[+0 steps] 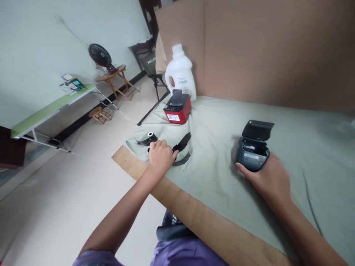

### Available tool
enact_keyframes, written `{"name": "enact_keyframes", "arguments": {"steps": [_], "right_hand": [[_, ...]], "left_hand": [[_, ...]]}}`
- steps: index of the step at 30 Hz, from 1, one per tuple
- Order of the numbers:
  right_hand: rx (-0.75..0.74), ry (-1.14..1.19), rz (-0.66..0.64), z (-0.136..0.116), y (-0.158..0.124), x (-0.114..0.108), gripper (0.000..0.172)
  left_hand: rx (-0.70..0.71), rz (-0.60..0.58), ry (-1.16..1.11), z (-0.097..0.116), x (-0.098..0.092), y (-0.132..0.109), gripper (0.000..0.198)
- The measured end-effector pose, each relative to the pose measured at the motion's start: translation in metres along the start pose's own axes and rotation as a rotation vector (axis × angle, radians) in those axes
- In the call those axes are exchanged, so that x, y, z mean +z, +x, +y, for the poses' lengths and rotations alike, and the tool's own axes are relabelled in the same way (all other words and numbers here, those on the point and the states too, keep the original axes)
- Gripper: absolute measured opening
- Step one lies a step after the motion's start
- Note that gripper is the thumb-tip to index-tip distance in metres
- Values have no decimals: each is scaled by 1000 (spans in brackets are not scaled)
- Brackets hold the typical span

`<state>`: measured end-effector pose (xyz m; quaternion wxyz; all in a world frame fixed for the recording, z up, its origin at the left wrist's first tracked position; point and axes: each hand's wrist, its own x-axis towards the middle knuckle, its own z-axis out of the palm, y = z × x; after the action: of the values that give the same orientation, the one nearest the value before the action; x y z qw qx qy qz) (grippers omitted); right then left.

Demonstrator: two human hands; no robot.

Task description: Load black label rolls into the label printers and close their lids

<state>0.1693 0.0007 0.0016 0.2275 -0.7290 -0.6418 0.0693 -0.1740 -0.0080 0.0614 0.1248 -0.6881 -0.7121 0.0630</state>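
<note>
My right hand [273, 177] grips a small dark portable printer [251, 157] above the cloth, and the printer's lid [258, 129] stands raised over a bare-looking compartment. At the table's left end, my left hand [161, 155] is closed over a black roll, mostly hidden by the fingers. Loose black strips [183, 142] curl out to the right of that hand. Just behind it lies another black roll [151, 136] with a white core and a loose tail.
A red and black printer [179, 109] sits in front of a white jug [181, 74] against the brown panel [263, 51]. Light green cloth [216, 155] covers the table, leaving a wooden front edge [188, 207]. A green table [55, 107] and a fan [100, 55] stand off left.
</note>
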Motion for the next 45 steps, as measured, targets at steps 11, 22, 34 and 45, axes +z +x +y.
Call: {"name": "enact_keyframes", "arguments": {"steps": [11, 22, 34, 45], "right_hand": [[3, 22, -20, -2, -1, -3, 72], [-10, 11, 21, 0, -1, 0, 71], [44, 9, -58, -3, -2, -8, 89], [-456, 423, -367, -45, 36, -119, 36]], "left_hand": [[-292, 248, -472, -29, 28, -56, 31], [-383, 193, -911, -23, 70, -38, 39], [-351, 421, -1814, -14, 31, -52, 48], [280, -351, -2069, 137, -27, 28, 48]]}}
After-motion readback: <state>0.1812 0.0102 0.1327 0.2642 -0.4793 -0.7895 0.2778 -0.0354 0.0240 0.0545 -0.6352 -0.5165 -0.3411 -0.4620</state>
